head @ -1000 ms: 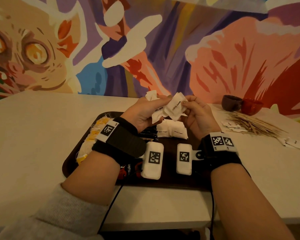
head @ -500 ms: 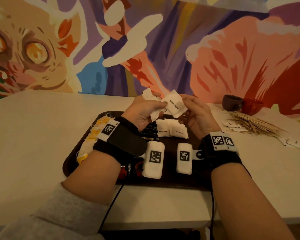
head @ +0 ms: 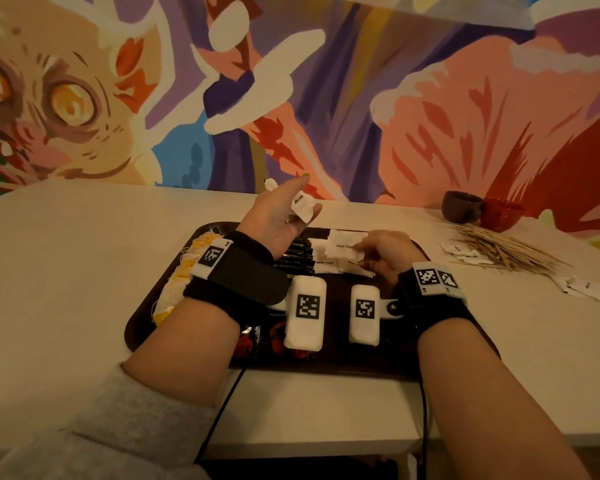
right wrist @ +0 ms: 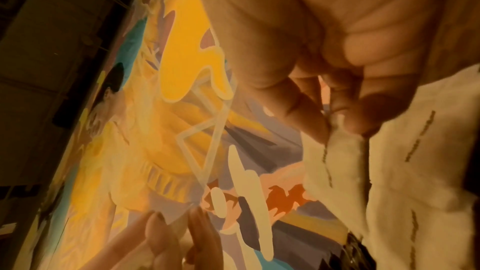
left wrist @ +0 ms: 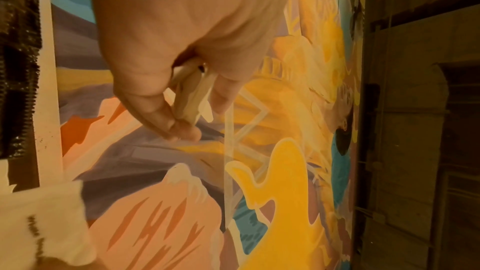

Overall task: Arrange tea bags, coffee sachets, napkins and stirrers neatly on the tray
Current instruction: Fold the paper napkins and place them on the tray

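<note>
A dark brown tray (head: 134, 329) lies on the white table. On it are yellow-tagged tea bags (head: 187, 268) along the left side, black sachets (head: 297, 259) in the middle and a pile of white sugar packets (head: 329, 266). My left hand (head: 284, 211) is raised above the tray's far edge and holds a few white packets (head: 303, 206) between thumb and fingers (left wrist: 182, 126). My right hand (head: 378, 252) is low over the pile and pinches one white packet (head: 343, 249) by its edge (right wrist: 337, 130).
Wooden stirrers (head: 499, 251) lie in a loose heap on the table to the right, with more white packets (head: 589, 289) around them. A brown cup (head: 461, 206) and a red cup (head: 501, 213) stand behind them. A painted wall rises behind the table.
The hands, together above the tray before, have parted. My right hand came down to the packet pile with one packet, while my left stayed raised with the others.
</note>
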Available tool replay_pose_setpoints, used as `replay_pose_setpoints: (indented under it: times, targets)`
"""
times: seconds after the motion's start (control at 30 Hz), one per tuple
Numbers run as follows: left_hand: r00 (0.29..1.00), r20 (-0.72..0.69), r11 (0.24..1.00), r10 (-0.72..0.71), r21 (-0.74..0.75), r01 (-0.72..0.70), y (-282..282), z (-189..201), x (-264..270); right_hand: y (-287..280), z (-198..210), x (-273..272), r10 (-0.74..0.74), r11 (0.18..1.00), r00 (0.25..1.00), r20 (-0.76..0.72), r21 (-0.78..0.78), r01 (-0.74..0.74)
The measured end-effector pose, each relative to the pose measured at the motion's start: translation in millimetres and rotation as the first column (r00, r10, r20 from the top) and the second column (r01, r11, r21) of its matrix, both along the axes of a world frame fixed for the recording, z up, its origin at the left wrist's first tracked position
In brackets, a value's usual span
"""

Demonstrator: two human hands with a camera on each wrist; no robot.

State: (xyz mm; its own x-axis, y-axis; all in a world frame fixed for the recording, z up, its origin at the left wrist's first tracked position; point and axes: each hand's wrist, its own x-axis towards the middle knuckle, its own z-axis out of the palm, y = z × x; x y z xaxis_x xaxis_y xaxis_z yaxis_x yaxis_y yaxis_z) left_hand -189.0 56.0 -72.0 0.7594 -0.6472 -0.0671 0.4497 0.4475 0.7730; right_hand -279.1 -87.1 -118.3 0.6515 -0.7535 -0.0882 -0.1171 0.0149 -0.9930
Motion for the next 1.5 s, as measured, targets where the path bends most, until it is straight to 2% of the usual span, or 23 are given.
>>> replay_pose_setpoints:
  times: [0.2, 0.37, 0.53, 0.8, 1.03, 1.23, 1.3, 1.43, 1.5]
  targets:
    - [1.000, -0.012, 0.999, -0.027, -0.029, 0.026, 3, 4, -5, 8, 4, 3, 0.098, 0.993, 0.977, -0.187, -0.041, -0.107]
    - [0.997, -0.080, 0.997, -0.024, -0.075, 0.019, 3, 5, -4, 14, 5, 1, 0.109, 0.992, 0.962, -0.250, -0.039, -0.123]
    - [0.993, -0.088, 0.991, -0.073, -0.115, 0.062, 4, 4, -3, 14, 4, 0, 0.099, 0.995, 0.965, -0.245, 0.006, -0.101]
    - [0.994, -0.048, 0.992, -0.098, -0.089, 0.094, 2, 4, -6, 14, 10, -2, 0.031, 0.986, 0.896, -0.444, -0.132, -0.099]
    - [0.993, -0.056, 0.991, -0.107, -0.082, 0.102, 1, 3, -6, 14, 9, 0, 0.020, 0.980, 0.887, -0.461, -0.165, -0.107]
    - [0.993, -0.052, 0.992, -0.109, -0.067, 0.105, 1, 3, -6, 11, 13, 1, -0.032, 0.983, 0.831, -0.556, -0.167, -0.074]
    - [0.993, -0.048, 0.992, -0.111, -0.059, 0.108, 2, 4, -7, 11, 13, 1, -0.027, 0.987, 0.836, -0.548, -0.147, -0.065]
    - [0.992, -0.044, 0.991, -0.122, -0.062, 0.119, 3, 4, -6, 9, 7, 3, -0.018, 0.999, 0.922, -0.386, -0.031, 0.007]
    - [0.991, -0.045, 0.990, -0.128, -0.063, 0.125, 2, 3, -6, 10, 6, 3, 0.005, 1.000, 0.938, -0.348, 0.027, 0.005]
